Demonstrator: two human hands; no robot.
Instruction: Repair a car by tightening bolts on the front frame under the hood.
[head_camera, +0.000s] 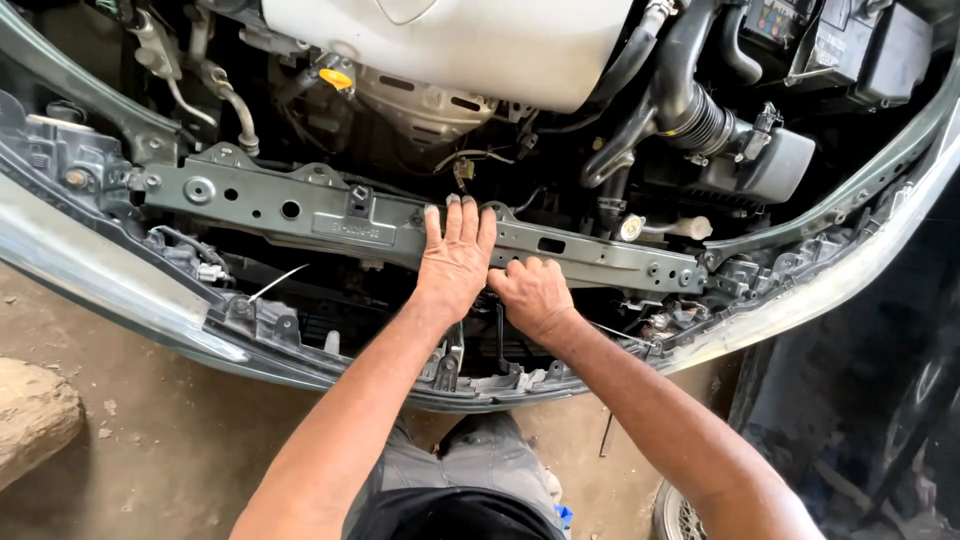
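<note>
Under the open hood of a car, on a dusty brown dirt floor (150, 460), a person is standing at the front end and looking down into the engine bay. Bumper is off, so the grey metal crossmember (300, 210) is showing bare, running left to right across the nose. Behind it a white engine cover (470, 45) is sitting, with a yellow cap (338, 78) just left of it, black ribbed intake hose (700, 120) at right and a battery (850, 45) in the far right corner. A rock (35, 415) is lying on the floor at left.

Left hand (455, 260) is lying flat on the middle of the crossmember, fingers straight and close together, tips reaching its far edge, holding nothing. Right hand (532, 295) is sitting just beside it, touching it, fingers curled under at the crossmember's near edge; whether it is gripping something there, cannot tell. Crossmember is stretching well out to both sides of the hands
</note>
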